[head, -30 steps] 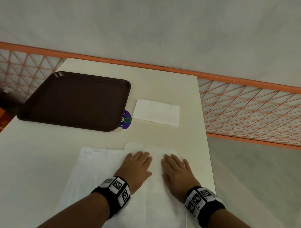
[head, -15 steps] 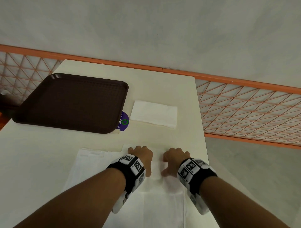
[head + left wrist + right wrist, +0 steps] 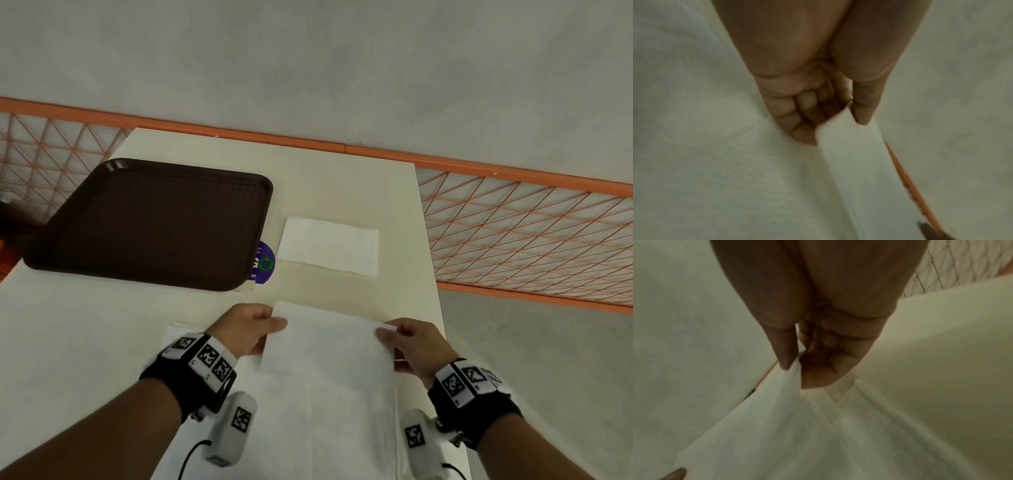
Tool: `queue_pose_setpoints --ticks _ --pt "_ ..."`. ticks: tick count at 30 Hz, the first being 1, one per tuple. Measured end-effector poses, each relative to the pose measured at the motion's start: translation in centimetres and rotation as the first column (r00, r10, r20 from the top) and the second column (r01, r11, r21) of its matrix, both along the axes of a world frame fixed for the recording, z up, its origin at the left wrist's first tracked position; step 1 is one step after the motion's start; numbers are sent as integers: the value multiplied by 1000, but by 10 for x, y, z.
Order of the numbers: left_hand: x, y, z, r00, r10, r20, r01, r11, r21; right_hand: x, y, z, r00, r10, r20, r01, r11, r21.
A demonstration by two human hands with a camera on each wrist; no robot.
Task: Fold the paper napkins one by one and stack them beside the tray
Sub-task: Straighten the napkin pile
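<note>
Napkin in hand (image 3: pixel 329 342): I hold one white sheet by its far edge, lifted off the pile, with its near part hanging toward me.
Left hand (image 3: pixel 245 330): my thumb and curled fingers pinch the sheet's far left corner; in the left wrist view the paper edge (image 3: pixel 849 146) runs out from between thumb and fingers.
Right hand (image 3: pixel 416 346): I pinch the far right corner the same way; in the right wrist view the sheet (image 3: pixel 777 418) fans out from under my thumb.
Napkin pile (image 3: pixel 191 342): more flat white sheets lie under my wrists on the near part of the table, showing just left of my left hand.
Table (image 3: pixel 342 178): cream top, carrying everything.
Folded napkin (image 3: pixel 329 246): a neat white rectangle lying flat beyond my hands, to the right of the tray and apart from it.
Sticker (image 3: pixel 263 262): a purple round label with a green ring, half hidden under the tray's near right corner.
Tray (image 3: pixel 150 222): dark brown, on the far left of the table.
Fence (image 3: pixel 513 233): orange mesh railing past the table's far and right edges.
</note>
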State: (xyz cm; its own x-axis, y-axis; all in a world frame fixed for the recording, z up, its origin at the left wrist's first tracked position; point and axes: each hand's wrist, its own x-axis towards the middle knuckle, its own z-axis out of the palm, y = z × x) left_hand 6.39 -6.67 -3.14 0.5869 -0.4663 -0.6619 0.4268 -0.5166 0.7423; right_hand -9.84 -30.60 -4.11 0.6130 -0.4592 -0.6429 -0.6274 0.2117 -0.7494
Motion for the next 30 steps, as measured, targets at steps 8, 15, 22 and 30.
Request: queue_pose_setpoints --ticks 8,15,22,30 --pt "52 -44 1 904 48 425 -94 992 87 59 -20 13 973 -175 152 182 983 -32" --pt "108 -92 9 774 -73 630 -89 971 222 127 -63 14 995 -50 83 82 894 -441" --pt "138 -123 -14 720 -204 663 -113 909 402 162 -83 -5 999 -43 -25 21 824 -566" --pt "148 -128 -28 744 -285 605 -92 853 514 174 -95 -16 989 -69 -127 -20 805 -593"
